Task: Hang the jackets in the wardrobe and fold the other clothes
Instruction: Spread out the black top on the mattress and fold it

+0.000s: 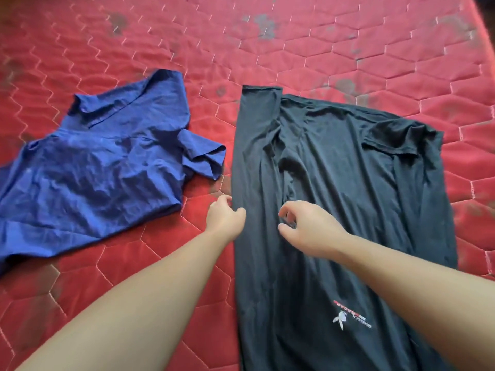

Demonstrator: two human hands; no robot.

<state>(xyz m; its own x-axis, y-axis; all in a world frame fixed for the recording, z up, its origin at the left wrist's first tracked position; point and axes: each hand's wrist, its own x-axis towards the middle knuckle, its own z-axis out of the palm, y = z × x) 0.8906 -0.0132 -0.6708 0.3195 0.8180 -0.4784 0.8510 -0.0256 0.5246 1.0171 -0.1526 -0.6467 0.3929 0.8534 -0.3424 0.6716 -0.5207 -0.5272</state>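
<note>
A black T-shirt (348, 183) with a small white and red print near its lower part lies spread on the red mattress, its left side folded inward into a straight edge. My left hand (225, 218) pinches that folded left edge, thumb on the cloth. My right hand (308, 226) hovers over the shirt's middle with fingers curled, thumb and fingertips close to the fabric; whether it pinches the cloth is unclear. A blue T-shirt (101, 170) lies crumpled to the left, apart from the black one.
The red quilted mattress (267, 49) with a hexagon stitch pattern and dark stains fills the view. Its far right corner edge shows at the upper right. Bare mattress surface lies beyond both shirts.
</note>
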